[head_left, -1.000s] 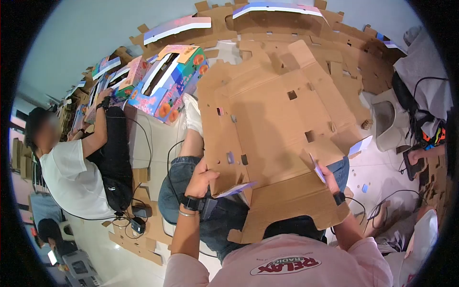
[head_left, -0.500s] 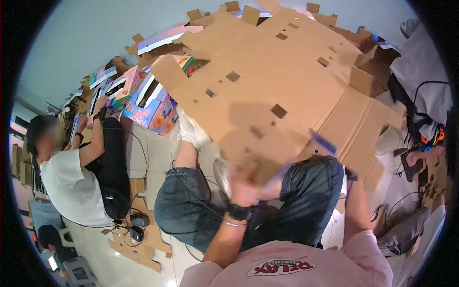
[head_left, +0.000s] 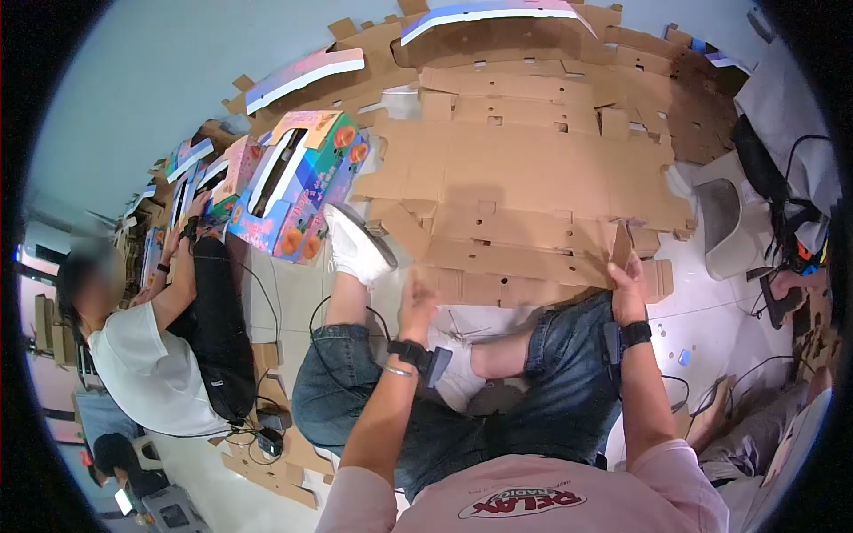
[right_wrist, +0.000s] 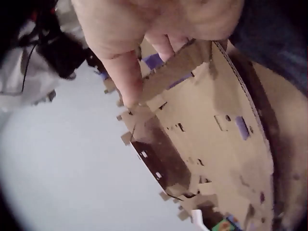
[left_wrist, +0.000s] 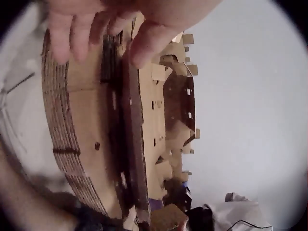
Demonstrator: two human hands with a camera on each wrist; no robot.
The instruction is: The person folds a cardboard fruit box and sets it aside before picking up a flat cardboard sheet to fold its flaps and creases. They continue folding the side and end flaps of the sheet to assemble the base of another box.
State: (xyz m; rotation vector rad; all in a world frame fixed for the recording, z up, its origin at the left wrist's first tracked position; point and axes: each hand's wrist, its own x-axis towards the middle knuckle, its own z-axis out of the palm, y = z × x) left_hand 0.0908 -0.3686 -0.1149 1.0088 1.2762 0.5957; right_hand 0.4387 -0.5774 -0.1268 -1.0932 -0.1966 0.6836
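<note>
Flat brown cardboard sheets (head_left: pixel 524 169), cut with slots and side flaps, lie in front of the person's legs. The left wrist view shows the layered edges of a cardboard stack (left_wrist: pixel 72 154) below the left hand. My right hand (head_left: pixel 627 289) pinches an upright cardboard flap (right_wrist: pixel 175 72) at the near right corner, with the thumb on one face and fingers behind. My left hand (head_left: pixel 416 306) is at the near left edge, its fingers spread apart over the stack in the left wrist view. Another flap (head_left: pixel 402 228) angles up near that hand.
Printed fruit boxes (head_left: pixel 302 191) stand to the left, where another person (head_left: pixel 147 346) sits. More cardboard (head_left: pixel 498 35) leans along the wall. A grey stool (head_left: pixel 733 218) stands at right. Black cables (head_left: pixel 258 426) run over the floor, and a white shoe (head_left: pixel 355 244) sits close to the sheets.
The large cardboard piece, held by both hands and then swung up and turned over, is no longer raised. Flat sheets now show in front, with both hands at their near edge.
</note>
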